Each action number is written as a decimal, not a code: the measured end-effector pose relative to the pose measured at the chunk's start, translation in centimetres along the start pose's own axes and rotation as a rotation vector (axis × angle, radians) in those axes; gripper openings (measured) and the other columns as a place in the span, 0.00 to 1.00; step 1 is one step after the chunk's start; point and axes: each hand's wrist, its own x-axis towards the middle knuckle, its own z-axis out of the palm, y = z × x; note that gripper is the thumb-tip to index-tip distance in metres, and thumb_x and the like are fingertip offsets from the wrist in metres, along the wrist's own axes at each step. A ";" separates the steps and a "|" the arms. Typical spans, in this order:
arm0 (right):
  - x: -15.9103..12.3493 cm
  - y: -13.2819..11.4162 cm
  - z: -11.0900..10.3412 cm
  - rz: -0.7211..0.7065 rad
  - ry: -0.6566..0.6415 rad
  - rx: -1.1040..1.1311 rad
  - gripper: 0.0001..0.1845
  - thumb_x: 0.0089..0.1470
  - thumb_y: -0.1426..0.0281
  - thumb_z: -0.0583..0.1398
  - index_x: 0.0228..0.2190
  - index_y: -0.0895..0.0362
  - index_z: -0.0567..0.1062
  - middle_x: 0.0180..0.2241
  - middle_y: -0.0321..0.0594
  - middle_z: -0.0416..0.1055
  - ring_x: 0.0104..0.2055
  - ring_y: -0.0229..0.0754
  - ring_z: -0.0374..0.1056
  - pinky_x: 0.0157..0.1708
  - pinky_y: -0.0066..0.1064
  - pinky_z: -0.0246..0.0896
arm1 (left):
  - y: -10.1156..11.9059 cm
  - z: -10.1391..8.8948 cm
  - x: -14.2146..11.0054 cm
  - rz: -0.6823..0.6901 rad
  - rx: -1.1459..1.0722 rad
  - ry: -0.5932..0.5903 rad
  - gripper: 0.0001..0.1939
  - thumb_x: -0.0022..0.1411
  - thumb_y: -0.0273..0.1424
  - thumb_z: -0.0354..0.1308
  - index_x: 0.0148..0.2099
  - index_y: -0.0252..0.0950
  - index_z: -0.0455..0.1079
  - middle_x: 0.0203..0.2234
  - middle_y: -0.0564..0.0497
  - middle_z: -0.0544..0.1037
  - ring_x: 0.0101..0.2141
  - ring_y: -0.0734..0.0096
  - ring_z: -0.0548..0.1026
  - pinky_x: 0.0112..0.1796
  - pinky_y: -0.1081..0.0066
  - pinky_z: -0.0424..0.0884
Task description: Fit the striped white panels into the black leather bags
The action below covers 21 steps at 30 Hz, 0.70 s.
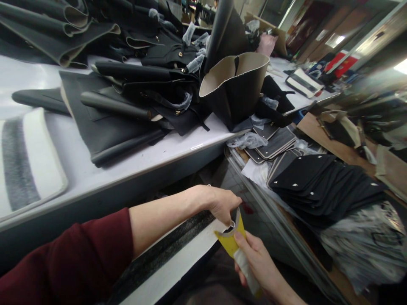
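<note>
While the right hand (255,257) clasps a yellow-and-white, tapering packet (227,244) below the smooth white table (143,159), the left hand (221,204) bunches at the packet's mouth, grip impossible to tell: work seemingly midway, mouth open, packet not yet released.

One head-worn camera is providing the sole view, facing forward and down. It is framing the left hand (224,204) and right hand (256,256) at close range, low and right of centre, while the white table (143,165) is lying farther ahead and the room (308,25) is stretching away at upper right.
</note>
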 end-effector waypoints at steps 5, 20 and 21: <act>0.6 -0.2 -0.9 0.003 -0.053 -0.058 0.35 0.54 0.37 0.52 0.38 0.58 0.65 0.15 0.34 0.68 0.11 0.35 0.61 0.09 0.20 0.48 | -0.3 0.2 -0.4 -0.026 -0.004 0.056 0.26 0.55 0.39 0.61 0.54 0.32 0.67 0.44 0.40 0.80 0.41 0.57 0.79 0.28 0.70 0.70; 1.6 -2.6 -2.3 -0.003 -0.201 -0.211 0.33 0.57 0.40 0.52 0.38 0.59 0.67 0.15 0.31 0.65 0.10 0.33 0.59 0.08 0.19 0.52 | -0.9 -0.5 -0.9 -0.052 0.099 0.090 0.21 0.57 0.40 0.63 0.48 0.30 0.72 0.38 0.41 0.81 0.38 0.52 0.80 0.23 0.68 0.64; 1.7 -2.7 -2.4 -0.002 -0.204 -0.226 0.33 0.57 0.40 0.52 0.38 0.60 0.67 0.15 0.31 0.65 0.10 0.33 0.59 0.08 0.19 0.53 | -1.1 -0.5 -0.9 -0.035 0.113 0.095 0.21 0.57 0.40 0.63 0.47 0.30 0.72 0.38 0.41 0.81 0.38 0.53 0.80 0.24 0.68 0.65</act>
